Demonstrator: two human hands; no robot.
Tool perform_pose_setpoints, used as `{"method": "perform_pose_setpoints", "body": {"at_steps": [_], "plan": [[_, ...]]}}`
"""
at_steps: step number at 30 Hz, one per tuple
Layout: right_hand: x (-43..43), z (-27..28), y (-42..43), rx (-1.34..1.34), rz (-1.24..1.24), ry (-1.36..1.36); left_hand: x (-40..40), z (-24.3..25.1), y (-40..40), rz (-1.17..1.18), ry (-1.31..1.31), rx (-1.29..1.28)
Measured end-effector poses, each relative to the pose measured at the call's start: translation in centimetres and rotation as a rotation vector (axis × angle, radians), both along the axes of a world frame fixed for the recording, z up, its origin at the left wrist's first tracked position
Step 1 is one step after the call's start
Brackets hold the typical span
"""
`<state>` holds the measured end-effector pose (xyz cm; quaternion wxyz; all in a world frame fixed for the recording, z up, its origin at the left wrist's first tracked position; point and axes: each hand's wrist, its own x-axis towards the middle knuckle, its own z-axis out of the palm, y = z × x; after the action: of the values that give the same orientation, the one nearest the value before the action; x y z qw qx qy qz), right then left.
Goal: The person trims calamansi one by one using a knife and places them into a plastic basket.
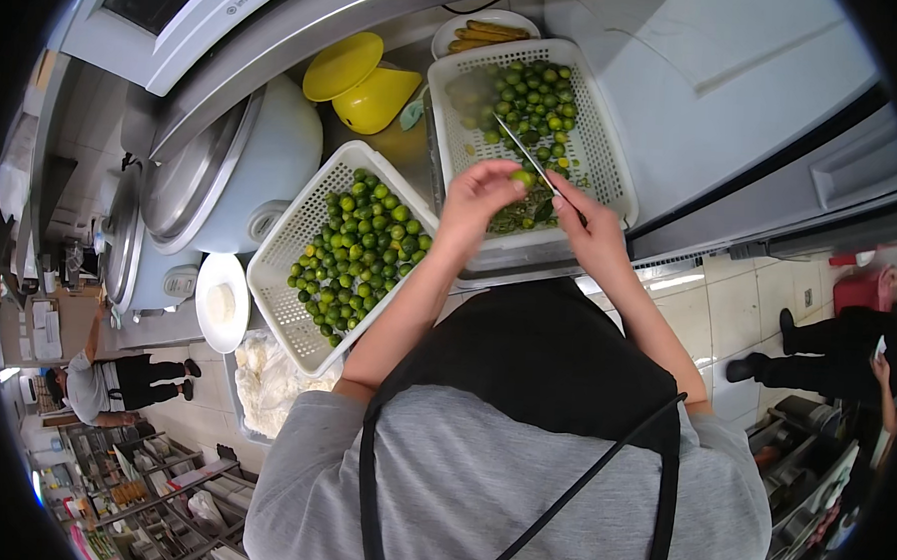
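Between the fingertips of my left hand (482, 199) is a small green citrus fruit (523, 179). My right hand (590, 222) grips a knife (525, 150) by its handle, the narrow blade slanting up and left beside the fruit. Both hands are over the near part of a white perforated plastic basket (622, 167). Green citrus fruits (535, 96) fill its far part, and small green trimmings (523, 212) lie under my hands. A second white basket (276, 272), left of my left forearm, holds many more green citrus fruits (367, 246).
A yellow plastic scale (374, 100) stands behind the baskets. Beyond the right basket is a white plate (444, 36) with long brown food pieces. Large lidded rice cookers (274, 152), a white oval plate (221, 330) and a bagged white mass (271, 385) are at left. Other people stand at both sides.
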<state>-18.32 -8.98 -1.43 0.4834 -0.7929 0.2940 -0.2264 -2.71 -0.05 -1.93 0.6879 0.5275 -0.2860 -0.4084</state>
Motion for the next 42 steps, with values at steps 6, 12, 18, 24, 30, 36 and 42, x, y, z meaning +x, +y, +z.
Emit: {"method": "perform_pose_setpoints", "body": {"at_steps": [6,12,18,24,30,36,42], "plan": [[-1.3,0.5,2.0,0.029,0.099,-0.145,3.0,0.4,0.2,0.158,0.035,-0.077],[-0.2,1.1,1.7,-0.003,0.094,-0.116,1.5,0.6,0.6,0.138,-0.077,-0.016],[0.3,1.2,1.3,0.019,0.088,-0.088,2.3,-0.1,0.3,-0.004,0.244,-0.073],[-2.7,0.2,0.1,0.029,0.076,0.061,5.6,-0.9,-1.1,0.0,0.447,-0.08],[-3.7,0.8,-0.9,-0.018,-0.042,0.011,4.0,-2.4,-5.5,-0.405,-0.806,0.621],[-2.6,1.7,-0.7,-0.041,-0.011,-0.072,3.2,-7.9,-7.2,-0.295,-1.445,0.702],[-3.0,2.1,-0.6,0.033,-0.015,-0.072,4.4,-0.8,-1.0,-0.149,-0.213,0.228]]}}
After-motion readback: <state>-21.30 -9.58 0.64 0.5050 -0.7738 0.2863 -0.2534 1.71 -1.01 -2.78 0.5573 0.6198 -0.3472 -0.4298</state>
